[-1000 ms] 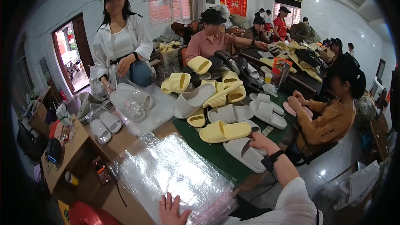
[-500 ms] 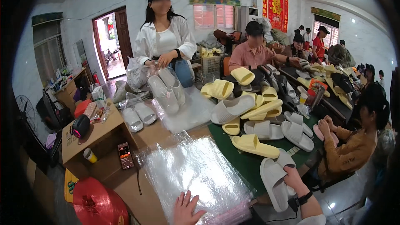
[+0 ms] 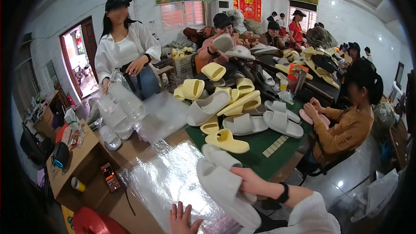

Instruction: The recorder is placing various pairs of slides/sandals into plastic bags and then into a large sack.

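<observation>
Grey-white foam slippers, a stacked pair, sat clenched in your right hand's fingers, thumb on top, raised over the clear crinkled plastic bag stack on the bench. Half a second earlier that right hand was out at the bench's right edge, just taking a pale slipper from the green mat; now the pair had come across in front of you. Your left hand stayed flat, fingers spread and released, pressing the near edge of the plastic. A yellow foam slipper lay just beyond. Across the bench, a standing person in white kept bagging slippers.
</observation>
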{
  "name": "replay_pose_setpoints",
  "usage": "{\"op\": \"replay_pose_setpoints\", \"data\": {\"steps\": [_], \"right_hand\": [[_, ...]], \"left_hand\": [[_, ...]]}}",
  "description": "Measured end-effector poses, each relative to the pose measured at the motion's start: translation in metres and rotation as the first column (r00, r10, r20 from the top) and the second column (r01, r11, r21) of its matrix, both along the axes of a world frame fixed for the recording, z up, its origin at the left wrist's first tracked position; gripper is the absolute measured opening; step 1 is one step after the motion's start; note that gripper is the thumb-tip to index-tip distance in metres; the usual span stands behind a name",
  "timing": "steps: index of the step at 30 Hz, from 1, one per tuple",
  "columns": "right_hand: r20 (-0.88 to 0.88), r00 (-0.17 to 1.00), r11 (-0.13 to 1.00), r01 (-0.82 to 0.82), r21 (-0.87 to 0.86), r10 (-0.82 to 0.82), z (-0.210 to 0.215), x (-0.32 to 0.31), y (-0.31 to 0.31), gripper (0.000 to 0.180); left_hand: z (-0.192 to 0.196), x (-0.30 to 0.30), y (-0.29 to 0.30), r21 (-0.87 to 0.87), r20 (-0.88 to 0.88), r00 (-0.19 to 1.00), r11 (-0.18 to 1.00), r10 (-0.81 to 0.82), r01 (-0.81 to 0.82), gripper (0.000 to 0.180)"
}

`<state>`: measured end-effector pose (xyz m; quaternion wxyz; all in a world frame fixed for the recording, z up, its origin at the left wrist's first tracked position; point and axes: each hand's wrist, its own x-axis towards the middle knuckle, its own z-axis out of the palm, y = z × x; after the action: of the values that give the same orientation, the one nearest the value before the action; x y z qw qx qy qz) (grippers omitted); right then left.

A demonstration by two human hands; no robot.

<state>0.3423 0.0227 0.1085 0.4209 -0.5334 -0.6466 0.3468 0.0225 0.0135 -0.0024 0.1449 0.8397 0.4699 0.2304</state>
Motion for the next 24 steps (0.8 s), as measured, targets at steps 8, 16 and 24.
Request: {"op": "replay_pose_setpoints", "data": {"steps": [8,16,24], "right_hand": [[0.377,0.925,0.995,-0.072,0.070,0.041,-0.066,-0.064,0.081,0.024],[0.329,0.804,0.868,-0.445,-0.222,0.496,-0.054,-0.047,0.109,0.042],[0.506,0.824,0.966,-0.198,-0.164,0.255,-0.065,-0.075,0.113,0.038]], "left_hand": [[-0.002,0.001,0.002,0.015,0.014,1.000,1.000,0.001,-0.001,0.066],[0.009,0.002,0.002,-0.093,-0.073,0.997,0.996,0.007,-0.014,0.069],[0.018,0.003,0.002,-0.054,-0.095,0.995,0.998,0.011,-0.016,0.069]]}}
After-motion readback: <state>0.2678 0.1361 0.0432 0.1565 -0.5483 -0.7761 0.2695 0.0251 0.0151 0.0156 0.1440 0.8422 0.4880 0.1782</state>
